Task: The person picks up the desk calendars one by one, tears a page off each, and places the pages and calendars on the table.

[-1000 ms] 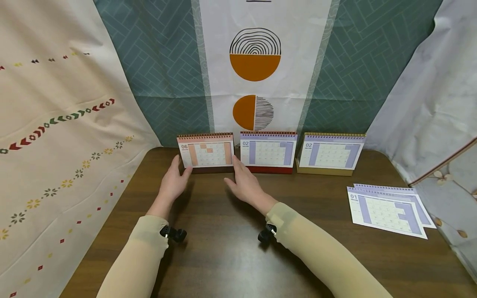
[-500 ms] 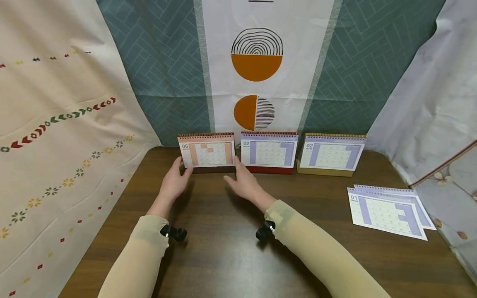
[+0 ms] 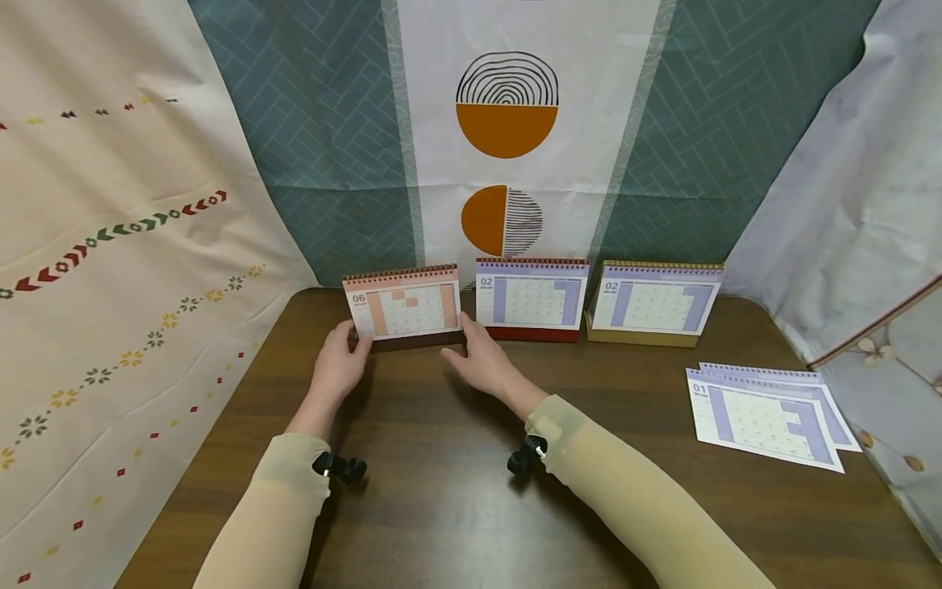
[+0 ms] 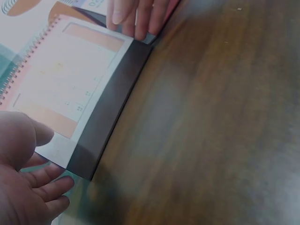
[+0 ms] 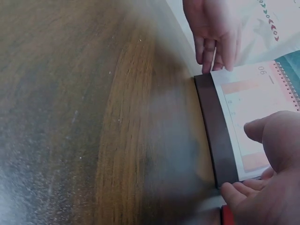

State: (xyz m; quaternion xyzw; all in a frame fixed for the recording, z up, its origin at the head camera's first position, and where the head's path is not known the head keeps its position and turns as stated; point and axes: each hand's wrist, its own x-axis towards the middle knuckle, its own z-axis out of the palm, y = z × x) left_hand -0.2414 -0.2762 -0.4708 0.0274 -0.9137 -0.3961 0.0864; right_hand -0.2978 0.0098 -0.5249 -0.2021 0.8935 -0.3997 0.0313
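Note:
An orange-toned desk calendar [image 3: 405, 304] marked 06, on a dark brown stand, stands at the back left, turned slightly askew. My left hand [image 3: 338, 368] holds its left end: the thumb lies over the front corner and the fingers reach behind the side edge. At its right end is my right hand [image 3: 482, 360], fingers extended along the side edge; its thumb stands apart, over the front in the right wrist view. A purple 02 desk calendar [image 3: 531, 296] on a red base stands close beside my right fingertips.
Another purple 02 desk calendar [image 3: 655, 303] on a gold base stands farther right. Two loose purple calendar sheets [image 3: 761, 417] overlap on the right of the brown wooden table [image 3: 434, 507]. Fabric hangings [image 3: 346, 147] surround the table at the back and sides.
My left hand has closed in on the orange calendar's left end, and that end has shifted left and toward me. My right hand stays almost in place.

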